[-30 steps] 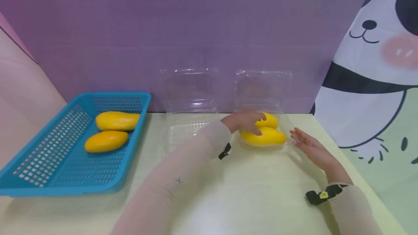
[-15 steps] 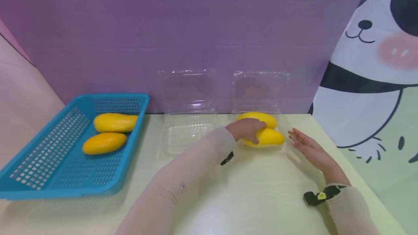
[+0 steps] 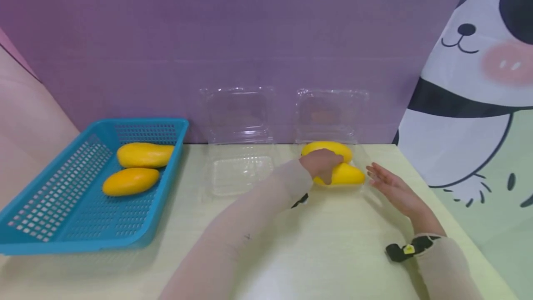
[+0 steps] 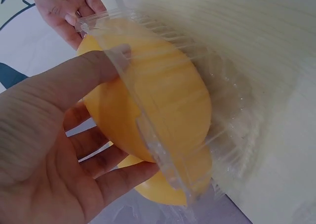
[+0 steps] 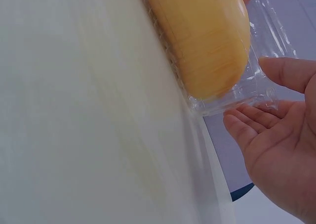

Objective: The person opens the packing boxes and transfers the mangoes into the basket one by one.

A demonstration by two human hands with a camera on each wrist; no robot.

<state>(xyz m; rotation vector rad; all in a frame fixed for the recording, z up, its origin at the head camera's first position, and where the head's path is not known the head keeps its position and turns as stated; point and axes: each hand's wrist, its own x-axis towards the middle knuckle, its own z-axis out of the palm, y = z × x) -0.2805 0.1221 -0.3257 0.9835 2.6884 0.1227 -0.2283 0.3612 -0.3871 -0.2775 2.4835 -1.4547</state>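
Observation:
Two yellow mangoes lie side by side in the base of the right clear plastic clamshell box (image 3: pixel 333 115), whose lid stands up against the wall. My left hand (image 3: pixel 321 165) grips the front mango (image 3: pixel 350 175) from above. In the left wrist view its thumb (image 4: pixel 94 70) lies on the near side and its fingers are curled about the far side. Behind it sits the back mango (image 3: pixel 329 147), partly covered by the hand. My right hand (image 3: pixel 393 190) is beside the box's right end, fingers extended and holding nothing; whether the fingertips touch the box I cannot tell.
A second clear clamshell box (image 3: pixel 237 175), lid raised, stands left of the first on the pale table (image 3: pixel 316 249). At the left, a blue perforated basket (image 3: pixel 104 219) holds two more mangoes (image 3: pixel 131 181). A purple wall (image 3: pixel 250 22) rises directly behind the boxes.
My left hand has come down onto the front mango and moved slightly right, its fingers closing about it. The front mango has shifted slightly. My right hand has stayed almost still.

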